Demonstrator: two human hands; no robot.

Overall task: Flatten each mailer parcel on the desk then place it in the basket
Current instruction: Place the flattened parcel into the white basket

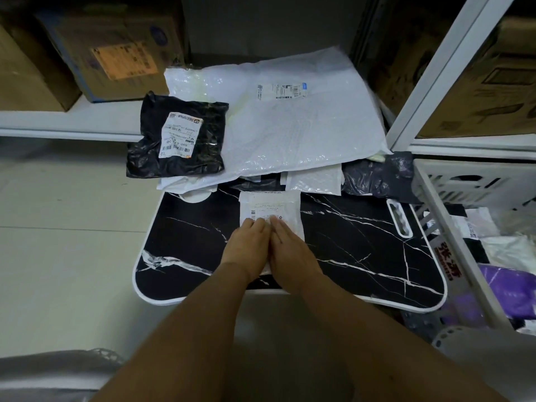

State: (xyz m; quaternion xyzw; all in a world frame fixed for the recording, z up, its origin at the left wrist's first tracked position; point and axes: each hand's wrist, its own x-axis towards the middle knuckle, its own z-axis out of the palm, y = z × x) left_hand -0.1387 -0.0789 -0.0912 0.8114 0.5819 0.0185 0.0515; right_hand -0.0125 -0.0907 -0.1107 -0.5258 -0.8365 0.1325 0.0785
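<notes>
A small white mailer parcel (271, 206) with a printed label lies in the middle of the black marble-pattern desk (348, 245). My left hand (246, 246) and my right hand (290, 250) lie side by side, palms down and fingers together, flat on its near half. Behind it a large white bubble mailer (290, 132) covers the back of the desk. A crumpled black mailer (177, 140) with a label rests on the large mailer's left edge. A dark mailer (377, 175) lies at the right rear. The grey plastic basket (452, 236) stands to the right of the desk and holds several parcels.
Cardboard boxes (116, 50) sit on a white shelf at the back left, and more boxes (487, 82) fill the shelf at the right. A purple parcel (504, 288) lies in the basket. A light tiled floor (66, 242) spreads to the left of the desk.
</notes>
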